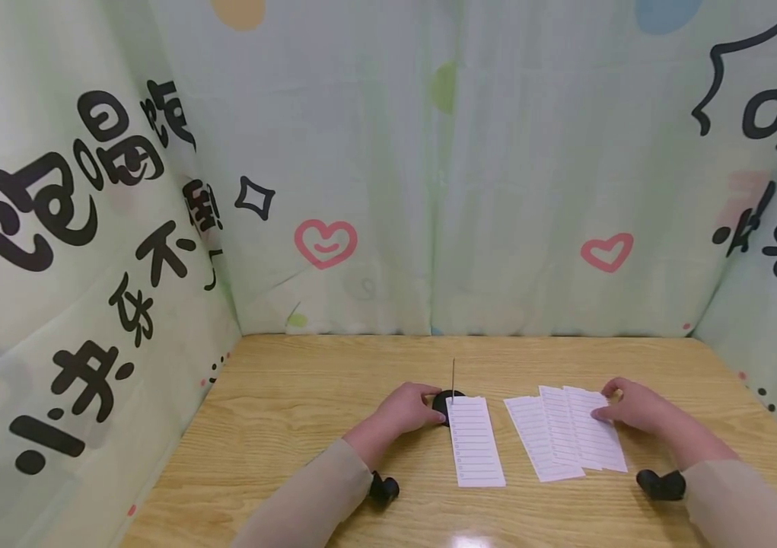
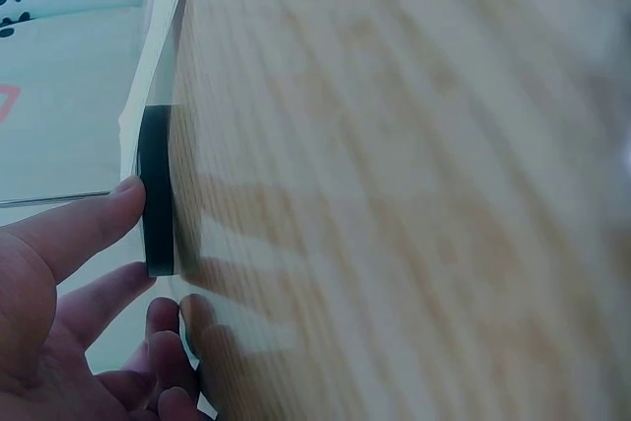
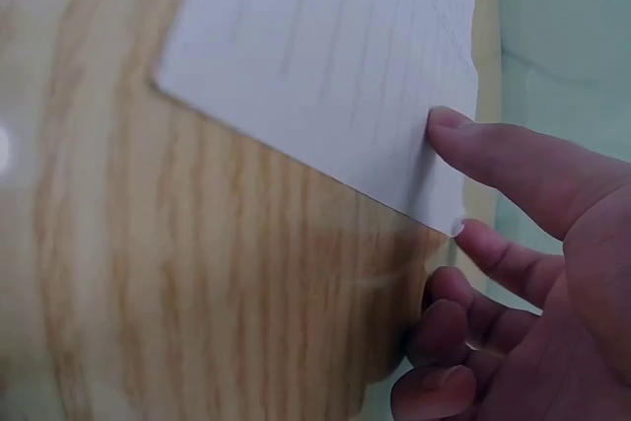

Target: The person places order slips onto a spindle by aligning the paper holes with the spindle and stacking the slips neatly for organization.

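Note:
My left hand (image 1: pixel 407 407) grips the round black base (image 2: pixel 156 194) of a receipt spike (image 1: pixel 439 403), thumb on one side and a finger on the other. The spike's thin metal rod stands upright. A lined paper slip (image 1: pixel 477 449) lies over the base at the rod and stretches toward the front. To its right, several lined slips (image 1: pixel 539 441) are fanned out, overlapping. My right hand (image 1: pixel 635 407) pinches the far right corner of the rightmost slip (image 3: pixel 325 76), thumb on its face and index finger at its edge.
Everything lies on a wooden table (image 1: pixel 306 380). A printed curtain (image 1: pixel 388 289) closes off the back and both sides. Black wrist devices stick out beside the left sleeve (image 1: pixel 320 487) and the right sleeve (image 1: pixel 737 495).

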`<state>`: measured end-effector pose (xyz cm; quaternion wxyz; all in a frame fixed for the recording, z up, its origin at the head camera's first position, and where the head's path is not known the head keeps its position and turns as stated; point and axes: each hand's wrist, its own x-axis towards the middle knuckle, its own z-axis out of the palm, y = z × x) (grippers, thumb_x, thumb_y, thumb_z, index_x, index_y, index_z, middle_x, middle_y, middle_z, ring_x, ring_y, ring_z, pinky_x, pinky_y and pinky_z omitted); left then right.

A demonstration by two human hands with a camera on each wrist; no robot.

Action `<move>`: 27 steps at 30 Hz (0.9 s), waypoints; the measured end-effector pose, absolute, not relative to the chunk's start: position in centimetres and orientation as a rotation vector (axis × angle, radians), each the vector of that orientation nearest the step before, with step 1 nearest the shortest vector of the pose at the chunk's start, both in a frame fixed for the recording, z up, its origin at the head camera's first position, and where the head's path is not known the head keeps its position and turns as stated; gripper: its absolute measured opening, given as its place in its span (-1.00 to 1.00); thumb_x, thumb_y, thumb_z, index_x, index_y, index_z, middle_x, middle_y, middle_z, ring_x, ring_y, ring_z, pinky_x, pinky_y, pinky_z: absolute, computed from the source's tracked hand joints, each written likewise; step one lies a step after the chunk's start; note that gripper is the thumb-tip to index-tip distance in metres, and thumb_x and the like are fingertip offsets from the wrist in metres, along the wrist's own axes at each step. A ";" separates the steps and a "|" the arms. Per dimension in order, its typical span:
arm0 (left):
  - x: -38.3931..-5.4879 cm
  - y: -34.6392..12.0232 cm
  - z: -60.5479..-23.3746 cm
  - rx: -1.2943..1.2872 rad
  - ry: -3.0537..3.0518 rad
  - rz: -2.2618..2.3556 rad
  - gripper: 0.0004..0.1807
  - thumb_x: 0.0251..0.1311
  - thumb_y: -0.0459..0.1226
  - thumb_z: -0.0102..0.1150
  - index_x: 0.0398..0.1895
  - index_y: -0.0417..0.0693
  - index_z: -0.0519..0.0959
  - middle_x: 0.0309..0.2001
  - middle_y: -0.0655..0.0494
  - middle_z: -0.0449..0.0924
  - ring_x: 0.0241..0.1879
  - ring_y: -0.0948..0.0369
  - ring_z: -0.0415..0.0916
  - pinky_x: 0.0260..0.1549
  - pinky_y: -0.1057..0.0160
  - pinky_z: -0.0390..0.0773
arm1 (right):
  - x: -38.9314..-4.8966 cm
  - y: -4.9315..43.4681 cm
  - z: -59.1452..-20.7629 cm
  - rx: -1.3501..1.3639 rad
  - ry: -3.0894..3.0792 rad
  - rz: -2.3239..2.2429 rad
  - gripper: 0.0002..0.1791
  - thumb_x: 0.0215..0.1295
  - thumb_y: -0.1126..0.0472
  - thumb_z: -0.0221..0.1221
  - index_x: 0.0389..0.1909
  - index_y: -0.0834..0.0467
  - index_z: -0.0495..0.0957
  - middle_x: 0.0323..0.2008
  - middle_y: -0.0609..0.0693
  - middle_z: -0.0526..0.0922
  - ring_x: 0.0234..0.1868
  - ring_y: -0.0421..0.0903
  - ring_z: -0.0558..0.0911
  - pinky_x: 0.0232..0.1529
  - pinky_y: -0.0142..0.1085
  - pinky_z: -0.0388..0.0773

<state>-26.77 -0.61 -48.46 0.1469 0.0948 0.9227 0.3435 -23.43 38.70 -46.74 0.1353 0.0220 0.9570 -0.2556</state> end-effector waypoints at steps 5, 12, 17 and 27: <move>-26.8 -0.6 -48.4 0.281 2.661 0.979 -0.42 0.10 -0.16 0.45 0.25 0.12 0.58 -0.03 0.04 0.62 -0.11 0.13 0.50 0.03 0.06 0.51 | -23.5 38.8 -46.6 0.052 2.744 -0.734 -0.43 0.19 -0.06 0.37 -0.19 0.36 0.40 -0.34 0.11 0.45 -0.26 0.04 0.42 -0.25 -0.15 0.33; -26.8 -0.6 -48.5 0.276 2.657 0.981 -0.42 0.10 -0.17 0.46 0.25 0.11 0.58 -0.01 0.04 0.62 -0.09 0.13 0.51 0.04 0.05 0.51 | -23.3 38.5 -46.6 0.051 2.737 -0.753 -0.54 0.20 -0.01 0.36 -0.29 0.32 0.45 -0.39 0.06 0.44 -0.30 -0.01 0.42 -0.30 -0.21 0.31; -26.8 -0.6 -48.5 0.281 2.665 0.961 -0.42 0.09 -0.16 0.46 0.24 0.11 0.59 -0.02 0.05 0.62 -0.09 0.14 0.51 0.04 0.06 0.51 | -23.0 38.3 -46.8 0.062 2.743 -0.770 -0.58 0.22 0.03 0.34 -0.28 0.33 0.48 -0.38 0.06 0.46 -0.30 -0.01 0.43 -0.30 -0.21 0.32; -26.8 -0.7 -48.5 0.303 2.670 0.959 -0.42 0.08 -0.15 0.46 0.24 0.11 0.59 0.00 0.03 0.62 -0.07 0.12 0.52 0.04 0.05 0.51 | -22.4 38.2 -47.0 0.096 2.755 -0.828 -0.69 0.26 0.10 0.29 -0.32 0.28 0.47 -0.43 0.03 0.41 -0.32 -0.02 0.40 -0.31 -0.21 0.28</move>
